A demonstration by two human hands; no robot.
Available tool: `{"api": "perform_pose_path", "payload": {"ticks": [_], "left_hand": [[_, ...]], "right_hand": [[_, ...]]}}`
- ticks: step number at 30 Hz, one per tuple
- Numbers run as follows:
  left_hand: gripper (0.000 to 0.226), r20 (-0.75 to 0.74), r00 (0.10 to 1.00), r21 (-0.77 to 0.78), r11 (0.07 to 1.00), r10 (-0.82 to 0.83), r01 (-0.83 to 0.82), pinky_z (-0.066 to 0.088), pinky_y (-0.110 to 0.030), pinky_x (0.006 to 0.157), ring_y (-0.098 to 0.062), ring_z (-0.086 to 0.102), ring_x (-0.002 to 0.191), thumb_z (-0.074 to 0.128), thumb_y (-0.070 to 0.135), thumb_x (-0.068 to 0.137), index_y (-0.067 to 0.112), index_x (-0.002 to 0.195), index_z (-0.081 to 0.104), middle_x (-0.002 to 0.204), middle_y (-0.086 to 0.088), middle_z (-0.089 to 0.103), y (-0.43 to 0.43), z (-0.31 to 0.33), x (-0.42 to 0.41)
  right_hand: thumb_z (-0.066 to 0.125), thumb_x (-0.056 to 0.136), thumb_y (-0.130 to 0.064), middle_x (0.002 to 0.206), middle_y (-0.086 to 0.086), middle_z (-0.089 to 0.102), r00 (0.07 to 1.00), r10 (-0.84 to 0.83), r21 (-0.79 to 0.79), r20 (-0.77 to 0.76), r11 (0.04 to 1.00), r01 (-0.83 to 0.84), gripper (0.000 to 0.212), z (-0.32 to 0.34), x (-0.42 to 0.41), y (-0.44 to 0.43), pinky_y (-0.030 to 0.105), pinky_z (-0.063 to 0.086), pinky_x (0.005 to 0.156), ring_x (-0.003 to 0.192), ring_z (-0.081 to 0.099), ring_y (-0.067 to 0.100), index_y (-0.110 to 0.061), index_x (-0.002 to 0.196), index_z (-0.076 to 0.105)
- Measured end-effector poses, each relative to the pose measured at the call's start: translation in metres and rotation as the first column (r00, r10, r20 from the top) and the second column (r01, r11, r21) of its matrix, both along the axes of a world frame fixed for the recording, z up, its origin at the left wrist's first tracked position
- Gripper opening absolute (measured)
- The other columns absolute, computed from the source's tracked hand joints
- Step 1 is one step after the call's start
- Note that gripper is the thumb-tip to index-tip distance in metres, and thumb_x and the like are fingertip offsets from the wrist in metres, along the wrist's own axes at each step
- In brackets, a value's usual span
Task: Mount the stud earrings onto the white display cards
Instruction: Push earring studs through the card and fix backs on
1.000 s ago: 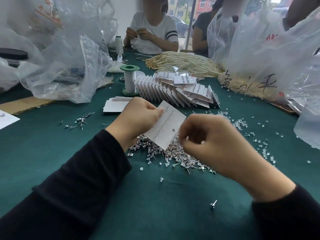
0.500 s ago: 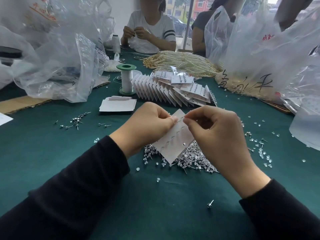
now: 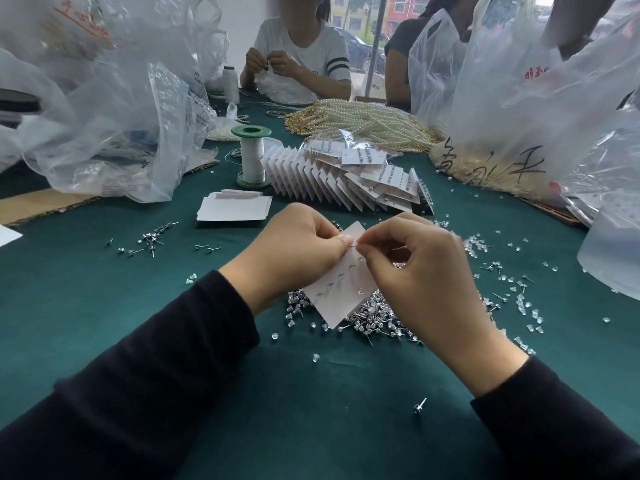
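My left hand [image 3: 294, 251] grips a white display card [image 3: 341, 289] by its upper left edge, holding it tilted above the green table. Several stud posts poke through the card in a row. My right hand [image 3: 415, 268] pinches a stud earring [image 3: 354, 245] at the card's top corner, fingertip to fingertip with my left thumb. Under the card lies a heap of loose stud earrings [image 3: 374, 317]. A fanned row of filled cards [image 3: 343, 178] stands behind my hands.
A stack of blank cards [image 3: 233, 211] lies left of centre, behind it a green thread spool [image 3: 251, 154]. Clear backings [image 3: 519, 299] scatter at the right, more studs [image 3: 152, 237] at the left. Plastic bags [image 3: 114, 109] and pearl strands [image 3: 363, 123] fill the back. Other people sit across.
My right hand rose from the stud heap to the card's top corner and now pinches a stud there. The card tipped more upright in my left hand.
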State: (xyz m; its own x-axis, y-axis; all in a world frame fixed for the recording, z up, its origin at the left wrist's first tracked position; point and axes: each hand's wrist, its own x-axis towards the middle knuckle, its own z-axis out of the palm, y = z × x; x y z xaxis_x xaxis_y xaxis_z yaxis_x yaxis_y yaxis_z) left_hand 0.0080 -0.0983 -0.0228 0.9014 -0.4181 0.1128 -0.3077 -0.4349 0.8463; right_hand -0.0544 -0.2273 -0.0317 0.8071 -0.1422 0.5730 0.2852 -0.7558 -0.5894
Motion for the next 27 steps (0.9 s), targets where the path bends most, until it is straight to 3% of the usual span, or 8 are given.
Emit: {"api": "perform_pose_path", "payload": {"ticks": [6,13,18,27], "left_hand": [[0.032,0.108,0.994,0.109,0.994,-0.028,0.016,0.030,-0.025,0.050,-0.016,0.037,0.052,0.057,0.021,0.087,-0.005,0.069,0.067,0.059,-0.017,0.053,-0.0001,-0.0026,-0.0002],[0.033,0.195,0.979,0.122,0.992,-0.061,0.037,0.020,-0.018,0.038,-0.010,0.025,0.044,0.055,0.017,0.087,-0.009,0.067,0.061,0.051,-0.007,0.038,-0.0006,-0.0032,-0.0017],[0.031,0.122,0.990,0.033,0.997,-0.077,0.073,0.021,-0.017,0.038,-0.008,0.026,0.041,0.054,0.016,0.090,-0.008,0.072,0.064,0.054,-0.009,0.040,0.0009,0.0011,0.0001],[0.033,0.038,0.995,0.027,0.995,-0.095,0.094,0.025,-0.025,0.046,-0.018,0.034,0.052,0.053,0.015,0.090,-0.014,0.078,0.062,0.062,-0.013,0.046,0.0005,-0.0011,0.0007]], "right_hand": [[0.068,0.077,-0.004,0.072,0.001,0.066,0.999,-0.034,-0.015,-0.003,0.999,0.034,0.007,-0.0049,0.0015,0.0010,0.025,0.047,0.063,0.065,0.059,0.010,-0.009,0.075,0.072],[0.067,0.076,-0.001,0.071,0.000,0.066,1.000,-0.010,0.071,-0.007,0.997,0.011,0.010,-0.0076,0.0032,0.0030,0.031,0.052,0.062,0.064,0.062,0.011,-0.008,0.075,0.075],[0.071,0.077,-0.008,0.072,-0.005,0.068,0.999,-0.020,0.115,0.049,0.993,0.014,0.007,-0.0049,0.0016,0.0038,0.021,0.051,0.061,0.064,0.062,0.006,-0.014,0.077,0.074],[0.068,0.076,-0.009,0.068,-0.001,0.069,0.997,-0.074,0.048,0.014,0.996,0.073,0.005,-0.0052,0.0000,0.0044,0.029,0.050,0.063,0.062,0.062,0.011,-0.009,0.073,0.072]]}}
